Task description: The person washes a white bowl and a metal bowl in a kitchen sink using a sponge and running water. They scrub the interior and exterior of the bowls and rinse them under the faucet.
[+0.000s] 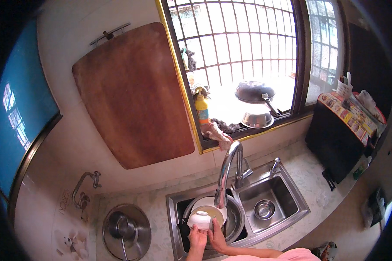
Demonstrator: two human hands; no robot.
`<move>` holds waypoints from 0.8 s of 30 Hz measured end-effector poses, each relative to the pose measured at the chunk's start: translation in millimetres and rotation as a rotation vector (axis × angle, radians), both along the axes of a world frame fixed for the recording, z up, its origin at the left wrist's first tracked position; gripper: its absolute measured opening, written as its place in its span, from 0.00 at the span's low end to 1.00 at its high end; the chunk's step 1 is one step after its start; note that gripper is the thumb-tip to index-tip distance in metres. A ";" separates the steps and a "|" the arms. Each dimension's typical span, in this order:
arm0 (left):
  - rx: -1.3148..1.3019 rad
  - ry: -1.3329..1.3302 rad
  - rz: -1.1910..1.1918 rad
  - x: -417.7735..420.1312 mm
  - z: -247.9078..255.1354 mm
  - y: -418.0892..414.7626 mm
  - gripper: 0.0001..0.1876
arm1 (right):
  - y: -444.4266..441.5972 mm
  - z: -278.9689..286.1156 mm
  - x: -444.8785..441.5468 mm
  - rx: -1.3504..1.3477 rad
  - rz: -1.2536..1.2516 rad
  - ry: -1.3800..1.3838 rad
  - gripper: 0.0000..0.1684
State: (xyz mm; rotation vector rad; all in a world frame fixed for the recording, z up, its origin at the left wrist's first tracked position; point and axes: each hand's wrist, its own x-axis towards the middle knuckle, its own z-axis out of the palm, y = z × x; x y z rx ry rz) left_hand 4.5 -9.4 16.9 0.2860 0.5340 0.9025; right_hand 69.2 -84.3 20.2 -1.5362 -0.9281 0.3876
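A white bowl (pixel 201 220), tilted with its foot ring up, is held over the left basin of a steel double sink. My left hand (pixel 198 237) grips the bowl from below. Beside the bowl's right side is my right hand (pixel 217 237), fingers raised; whether it holds something against the bowl I cannot tell. Beneath them a large metal basin (pixel 237 225) stands in the sink, with a white plate (pixel 199 201) and a pale bowl (pixel 217 213) in it. The chrome faucet's spout (pixel 220 195) hangs just above these dishes.
A small steel bowl (pixel 264 209) lies in the right sink basin (pixel 281 192). Left on the counter is a round steel basin (pixel 143 228) with a ladle-like pot (pixel 119 225). A cloth (pixel 217 133), yellow pump bottle (pixel 202 107), metal bowl (pixel 257 120) and wok (pixel 254 91) stand by the window.
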 end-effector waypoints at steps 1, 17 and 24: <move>0.012 0.011 0.012 0.4 -1.3 0.6 0.19 | -2.8 1.4 0.6 0.000 0.029 -0.060 0.31; 0.153 0.390 -0.167 -10.2 22.0 5.4 0.09 | 46.1 49.2 22.5 -0.122 0.234 -0.614 0.19; 0.304 0.403 -0.214 -18.1 20.1 -5.8 0.10 | 82.4 37.8 46.5 -0.536 0.261 -0.047 0.19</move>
